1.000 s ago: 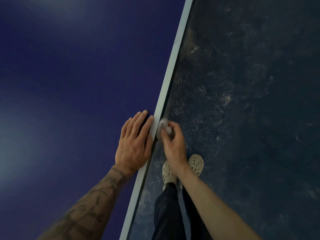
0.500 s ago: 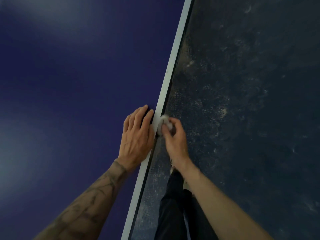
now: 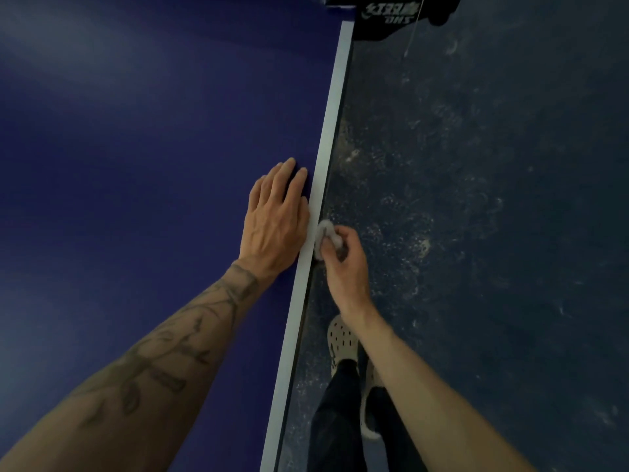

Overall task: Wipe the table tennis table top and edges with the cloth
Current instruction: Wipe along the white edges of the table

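The dark blue table tennis table [image 3: 136, 165] fills the left half, its white side line [image 3: 326, 137] running diagonally along the right edge. My left hand [image 3: 275, 219] rests flat on the blue top just inside that line, fingers straight. My right hand [image 3: 343, 264] is off the table's side and pinches a small bunched white cloth [image 3: 325, 235], which is pressed against the table's edge beside the white line.
A black net post clamp [image 3: 384, 18] with white lettering sits at the table's edge at the top. A thin cord [image 3: 410, 35] hangs beside it. Worn dark floor [image 3: 493, 233] lies to the right, with my pale clogs [image 3: 342, 338] and dark trousers below.
Both hands have travelled forward along the table's edge, the cloth sliding on it. The net post clamp has come into view at the top, and my feet have stepped forward.
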